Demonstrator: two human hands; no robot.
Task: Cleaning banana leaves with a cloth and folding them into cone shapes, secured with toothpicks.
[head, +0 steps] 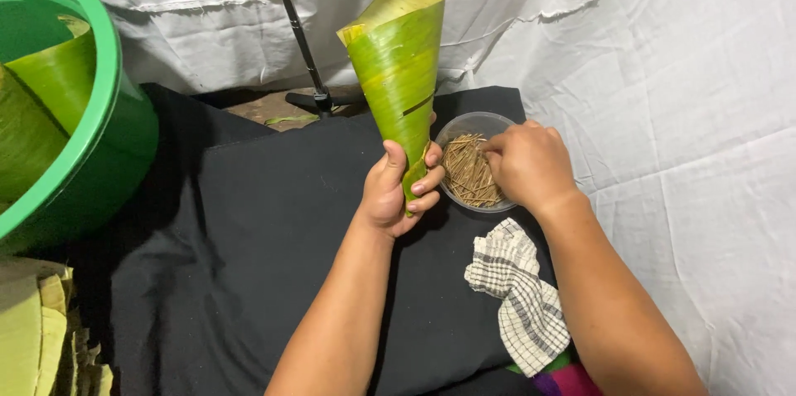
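Your left hand [396, 190] has its grip closed around a green leaf cone [400, 72], held upright over the black cloth [249, 230]. The cone is already rolled but no stick pins it yet. Your right hand [526, 165] dips into the clear bowl [474, 124] of thin sticks [468, 172], fingers pinching together; I cannot tell if they hold one.

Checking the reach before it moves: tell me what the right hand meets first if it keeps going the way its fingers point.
The right hand points down-left into the clear bowl, so it would probably meet the thin brown sticks first; its fingertips seem to be at them, though depth is unclear.
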